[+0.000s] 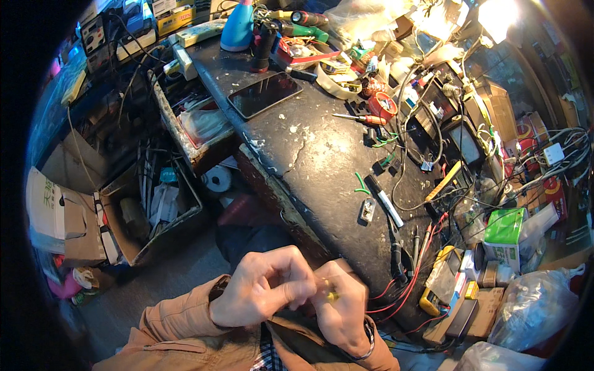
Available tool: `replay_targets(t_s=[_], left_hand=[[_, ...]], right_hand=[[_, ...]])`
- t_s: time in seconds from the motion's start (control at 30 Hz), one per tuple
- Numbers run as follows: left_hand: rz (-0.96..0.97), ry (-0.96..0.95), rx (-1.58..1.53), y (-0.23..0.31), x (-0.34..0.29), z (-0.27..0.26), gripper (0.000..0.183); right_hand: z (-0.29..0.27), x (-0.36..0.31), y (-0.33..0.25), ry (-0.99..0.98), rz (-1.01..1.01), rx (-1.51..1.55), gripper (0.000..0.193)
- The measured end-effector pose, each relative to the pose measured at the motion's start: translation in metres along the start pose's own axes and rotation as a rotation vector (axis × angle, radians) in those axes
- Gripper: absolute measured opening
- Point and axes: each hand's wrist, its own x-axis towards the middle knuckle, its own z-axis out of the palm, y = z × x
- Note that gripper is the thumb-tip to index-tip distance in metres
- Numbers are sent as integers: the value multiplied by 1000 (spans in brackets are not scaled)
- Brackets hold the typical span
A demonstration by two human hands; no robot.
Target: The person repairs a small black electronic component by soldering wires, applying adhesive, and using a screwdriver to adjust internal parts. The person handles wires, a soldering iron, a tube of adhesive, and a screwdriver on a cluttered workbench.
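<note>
Small Yellow Piece Held Off the Bench's Edge

The right hand (pixel 339 303) curls its fingers around a small yellow piece (pixel 331 290), out beyond the bench's (pixel 291 145) near edge, above the lap. The left hand (pixel 263 290) bends thumb and forefinger toward it; blur hides whether they pinch anything. A slipped grip could likely drop the piece onto the lap or floor (pixel 179 278). The red wires (pixel 408 289) by the bench's near right corner might snag the right sleeve (pixel 380 355).

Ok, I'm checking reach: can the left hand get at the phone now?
Probably yes: the phone lies uncovered on the table, though the left hand looks busy beside the right hand.
</note>
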Motion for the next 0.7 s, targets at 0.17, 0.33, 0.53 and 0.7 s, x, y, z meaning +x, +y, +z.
replay_targets(t_s=[0.17, 0.33, 0.53, 0.7], left_hand=[[-206, 259, -208, -12, -25, -20, 13], [-142, 143, -334, -16, -11, -24, 16], [-209, 91, -419, -13, -6, -20, 15], [-246, 55, -423, -12, -3, -23, 18]], right_hand=[[-89, 48, 3, 658, -282, 479, 34], [-20, 3, 31, -68, -31, 33, 25], [13, 12, 21, -316, -323, -265, 14], [17, 13, 11, -364, -361, -326, 16]])
